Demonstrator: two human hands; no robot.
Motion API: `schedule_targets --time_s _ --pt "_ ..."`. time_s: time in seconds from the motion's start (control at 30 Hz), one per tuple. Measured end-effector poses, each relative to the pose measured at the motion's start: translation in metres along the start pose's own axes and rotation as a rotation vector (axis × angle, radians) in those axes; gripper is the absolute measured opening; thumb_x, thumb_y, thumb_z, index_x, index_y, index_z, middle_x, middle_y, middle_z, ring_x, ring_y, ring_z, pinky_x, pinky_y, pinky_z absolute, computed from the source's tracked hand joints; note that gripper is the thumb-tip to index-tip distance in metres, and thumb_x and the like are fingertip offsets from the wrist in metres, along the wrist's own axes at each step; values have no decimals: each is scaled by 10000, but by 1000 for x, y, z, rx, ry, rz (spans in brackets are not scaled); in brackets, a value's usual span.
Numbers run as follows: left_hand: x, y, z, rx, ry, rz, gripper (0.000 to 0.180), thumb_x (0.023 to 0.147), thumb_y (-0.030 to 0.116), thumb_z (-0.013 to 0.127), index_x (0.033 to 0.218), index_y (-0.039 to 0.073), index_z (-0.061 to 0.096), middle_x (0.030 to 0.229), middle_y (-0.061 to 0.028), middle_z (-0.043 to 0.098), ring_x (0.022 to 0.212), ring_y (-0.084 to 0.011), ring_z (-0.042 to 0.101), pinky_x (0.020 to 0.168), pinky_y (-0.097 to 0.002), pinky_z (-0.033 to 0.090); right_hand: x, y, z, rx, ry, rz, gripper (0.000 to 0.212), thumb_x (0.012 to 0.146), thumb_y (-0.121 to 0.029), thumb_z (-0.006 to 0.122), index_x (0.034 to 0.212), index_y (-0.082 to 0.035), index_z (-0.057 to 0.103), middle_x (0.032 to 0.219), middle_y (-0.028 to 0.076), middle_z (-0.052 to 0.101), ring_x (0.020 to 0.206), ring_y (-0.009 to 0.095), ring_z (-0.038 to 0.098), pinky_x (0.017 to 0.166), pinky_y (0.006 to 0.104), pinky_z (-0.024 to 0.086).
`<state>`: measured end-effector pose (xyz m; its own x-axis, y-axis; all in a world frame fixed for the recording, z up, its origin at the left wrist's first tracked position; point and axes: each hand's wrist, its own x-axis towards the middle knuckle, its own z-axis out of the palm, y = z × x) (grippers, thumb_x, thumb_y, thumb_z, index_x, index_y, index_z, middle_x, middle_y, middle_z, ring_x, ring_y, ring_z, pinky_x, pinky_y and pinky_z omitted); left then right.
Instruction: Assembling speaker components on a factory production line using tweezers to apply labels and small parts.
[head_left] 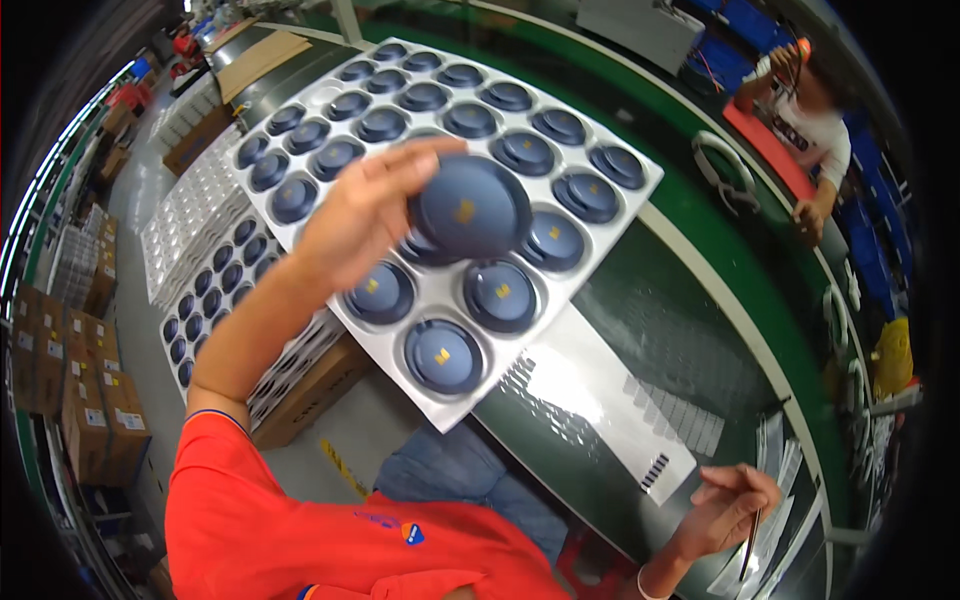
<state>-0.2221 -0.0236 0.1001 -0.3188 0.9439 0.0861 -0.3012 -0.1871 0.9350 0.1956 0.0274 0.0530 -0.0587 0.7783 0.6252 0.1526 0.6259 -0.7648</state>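
My left hand (365, 210) grips a round dark blue ear-cup shell (475, 205) by its left edge, raised above a white molded tray (445, 408). A small gold mark shows on the shell's face. Rows of similar shells (443, 357) sit in the tray's round pockets. At the lower right, my right hand (725, 505) is closed around thin dark tweezers (749, 550), which point downward. Beside that hand lies a pale label sheet (600, 400) with several small dark stickers (655, 470) near its end.
More white trays (190, 220) are stacked at the left, near cardboard boxes (90, 400). A green conveyor (640, 150) runs behind the dark table, carrying a white headband (725, 170). Across it, another person (810, 130) sits at the upper right.
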Motion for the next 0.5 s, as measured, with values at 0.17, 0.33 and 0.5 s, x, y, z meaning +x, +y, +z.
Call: schedule_targets --time_s 0.17,0.33,0.5 --pt "-79 -83 97 -269 51 -316 362 992 162 513 1297 -32 482 1179 -107 567 1082 -182 586 947 -356 497 -3 7 -16 172 -254 163 459 1036 -407 333 1100 14 504 647 148 618 453 102 421 456 199 353" --pt "-98 -140 131 -179 40 -330 372 1003 136 487 1342 -10 440 1214 -81 504 1141 -144 509 984 -290 416 0 18 -36 119 -466 280 536 984 -449 461 1197 17 620 886 114 574 679 134 549 598 239 464" --pt "-111 -154 131 440 -78 34 452 924 -4 527 1360 -22 408 1380 -160 364 1325 -221 371 1090 -335 308 8 31 -40 50 -488 281 483 984 -426 482 1195 -24 648 1043 112 533 918 187 547 705 267 490"
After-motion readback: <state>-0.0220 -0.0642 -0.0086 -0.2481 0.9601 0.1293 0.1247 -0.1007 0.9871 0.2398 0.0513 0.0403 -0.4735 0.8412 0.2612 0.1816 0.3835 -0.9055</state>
